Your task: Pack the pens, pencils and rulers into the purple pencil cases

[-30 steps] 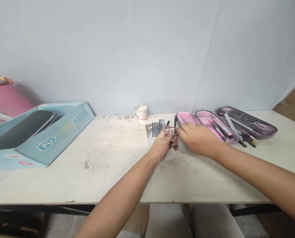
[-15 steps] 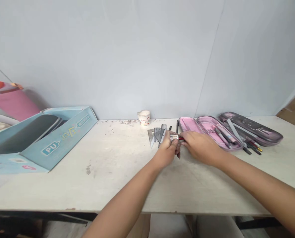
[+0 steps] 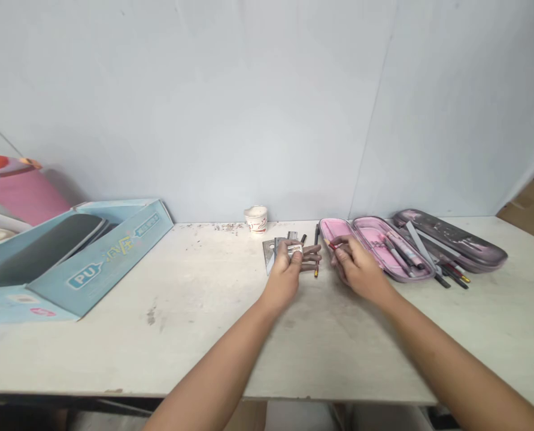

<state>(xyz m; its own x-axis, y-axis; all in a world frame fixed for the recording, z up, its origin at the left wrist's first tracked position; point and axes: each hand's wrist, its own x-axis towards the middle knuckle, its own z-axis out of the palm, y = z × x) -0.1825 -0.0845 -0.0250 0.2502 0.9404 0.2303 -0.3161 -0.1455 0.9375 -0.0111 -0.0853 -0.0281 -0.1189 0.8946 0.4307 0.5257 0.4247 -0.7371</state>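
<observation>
We note the hands have parted: left hand (image 3: 285, 272) pinches a small silver metal pencil sharpener (image 3: 295, 249); right hand (image 3: 359, 269), at its 3 o'clock, closes on a red-barrelled pencil (image 3: 332, 244) beside an open pink zippered pencil case (image 3: 339, 220)

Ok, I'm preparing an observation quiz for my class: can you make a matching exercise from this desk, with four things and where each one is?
Things:
1. metal pencil sharpener
2. red pencil
3. white cup
4. light blue box

Places:
A. in the right hand
B. at the left end of the table
C. in the left hand
D. at the table's back edge

Pairs: 1-C, 2-A, 3-D, 4-B
</observation>
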